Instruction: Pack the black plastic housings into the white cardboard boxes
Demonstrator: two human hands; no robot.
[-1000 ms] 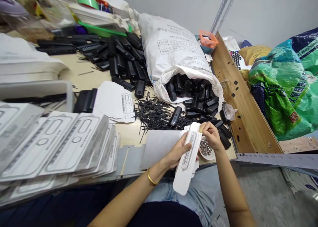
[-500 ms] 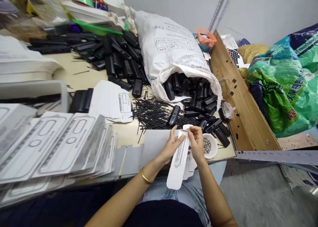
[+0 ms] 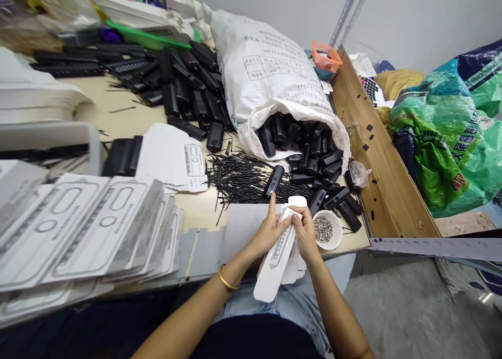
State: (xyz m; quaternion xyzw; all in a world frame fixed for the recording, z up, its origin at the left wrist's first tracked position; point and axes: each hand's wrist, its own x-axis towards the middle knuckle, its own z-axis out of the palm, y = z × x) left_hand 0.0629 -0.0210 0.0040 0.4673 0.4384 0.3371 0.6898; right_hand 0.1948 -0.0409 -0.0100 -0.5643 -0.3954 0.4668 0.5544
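Observation:
Both hands hold a long white printed card (image 3: 270, 275) over my lap at the table's front edge. My left hand (image 3: 269, 232) pinches its upper left side, with the index finger stretched out toward a black plastic case (image 3: 274, 180). My right hand (image 3: 306, 232) is closed on the card's top end, where the thumb and fingers meet at a fold. More white cards (image 3: 294, 269) hang behind the held one; which fingers bear them is hidden. Just right of my right hand stands a white bowl (image 3: 336, 233) of small metal parts (image 3: 323, 229).
Thin black rods (image 3: 243, 178) lie heaped beyond my hands. A white sack (image 3: 270, 60) spills black cases (image 3: 308, 157). Printed cards (image 3: 105, 223) are stacked at left, with a smaller card pile (image 3: 168, 157) behind. A wooden board (image 3: 386, 176) edges the table at right.
The held card's lower end has swung slightly left and its top now looks folded. My left index finger has stretched out, and my right fingers have closed in over the card's top.

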